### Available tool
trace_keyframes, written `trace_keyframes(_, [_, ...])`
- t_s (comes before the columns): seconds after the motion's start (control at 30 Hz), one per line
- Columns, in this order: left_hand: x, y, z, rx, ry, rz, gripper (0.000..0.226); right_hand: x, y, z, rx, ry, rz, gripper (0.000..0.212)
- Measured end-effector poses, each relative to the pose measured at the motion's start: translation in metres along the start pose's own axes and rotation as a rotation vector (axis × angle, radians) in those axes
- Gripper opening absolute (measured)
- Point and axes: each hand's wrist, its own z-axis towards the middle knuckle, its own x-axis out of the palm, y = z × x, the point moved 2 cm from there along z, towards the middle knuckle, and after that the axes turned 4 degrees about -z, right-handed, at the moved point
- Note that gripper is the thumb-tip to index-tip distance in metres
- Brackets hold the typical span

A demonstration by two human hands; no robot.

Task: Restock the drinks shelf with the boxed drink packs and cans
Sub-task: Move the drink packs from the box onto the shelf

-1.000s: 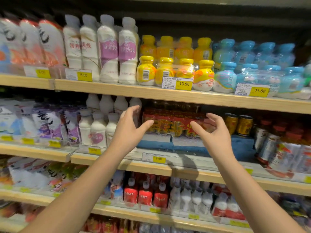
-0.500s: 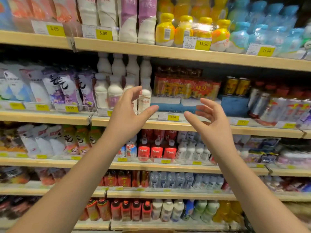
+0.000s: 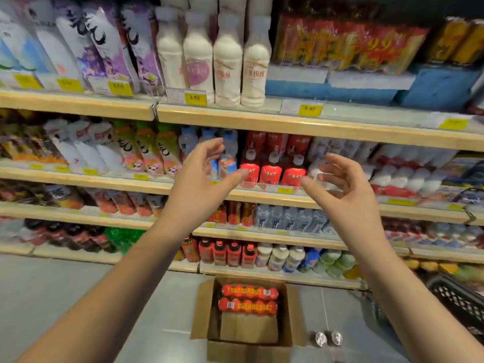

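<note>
A red shrink-wrapped drink pack (image 3: 348,45) lies on blue boxes (image 3: 330,86) on the upper shelf at the top right, with gold cans (image 3: 461,40) beside it. Below me, an open cardboard box (image 3: 248,320) on the floor holds two red drink packs (image 3: 248,299). Two loose cans (image 3: 327,338) stand on the floor right of the box. My left hand (image 3: 201,179) and my right hand (image 3: 343,187) hover empty in front of the middle shelves, fingers loosely spread, palms facing each other.
Wooden shelves (image 3: 235,119) carry rows of bottles and pouches with yellow price tags. White milk bottles (image 3: 225,61) stand left of the red pack. A black plastic basket (image 3: 455,297) sits on the grey floor at the lower right.
The view has tilted downward, so the floor box has come into sight. Both hands have drawn back from the red pack on the shelf and dropped lower, still empty.
</note>
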Motion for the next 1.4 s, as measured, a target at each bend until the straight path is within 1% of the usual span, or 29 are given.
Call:
trace_keyframes(0.13, [0.026, 0.089, -0.023, -0.150, 0.005, -0.002, 0.075, 0.033, -0.091, -0.017, 0.124, 0.085, -0.030, 0.066])
trace_keyframes(0.2, [0.041, 0.139, -0.040, -0.226, 0.028, 0.017, 0.081, 0.052, -0.143, -0.028, 0.175, 0.119, -0.053, 0.066])
trace_keyframes(0.27, [0.058, 0.195, -0.055, -0.266, 0.040, 0.056, 0.088, 0.073, -0.196, -0.038, 0.224, 0.175, -0.059, 0.067])
trace_keyframes(0.4, [0.085, 0.271, -0.081, -0.338, 0.044, 0.091, 0.087, 0.099, -0.274, -0.052, 0.263, 0.182, -0.090, 0.062])
trace_keyframes(0.57, [0.140, 0.406, -0.119, -0.393, 0.078, 0.097, 0.070, 0.148, -0.414, -0.085, 0.317, 0.224, -0.143, 0.057])
trace_keyframes(0.7, [0.187, 0.536, -0.153, -0.450, 0.106, 0.108, 0.072, 0.189, -0.550, -0.122, 0.396, 0.249, -0.144, 0.060])
trace_keyframes(0.8, [0.221, 0.629, -0.178, -0.486, 0.134, 0.099, 0.069, 0.216, -0.641, -0.152, 0.440, 0.265, -0.170, 0.050])
trace_keyframes(0.9, [0.247, 0.702, -0.198, -0.469, 0.185, 0.121, 0.068, 0.236, -0.719, -0.176, 0.448, 0.258, -0.165, 0.048])
trace_keyframes(1.0, [0.262, 0.755, -0.210, -0.463, 0.210, 0.110, 0.070, 0.250, -0.783, -0.195, 0.480, 0.244, -0.192, 0.050])
trace_keyframes(1.07, [0.270, 0.780, -0.211, -0.448, 0.217, 0.152, 0.074, 0.257, -0.817, -0.204, 0.486, 0.235, -0.237, 0.064])
trace_keyframes(1.13, [0.280, 0.803, -0.211, -0.437, 0.236, 0.232, 0.074, 0.262, -0.843, -0.209, 0.488, 0.248, -0.297, 0.071])
trace_keyframes(1.27, [0.295, 0.830, -0.218, -0.446, 0.253, 0.397, 0.073, 0.267, -0.868, -0.214, 0.506, 0.252, -0.337, 0.072])
trace_keyframes(1.4, [0.299, 0.845, -0.227, -0.508, 0.276, 0.417, 0.073, 0.271, -0.876, -0.222, 0.567, 0.270, -0.301, 0.072])
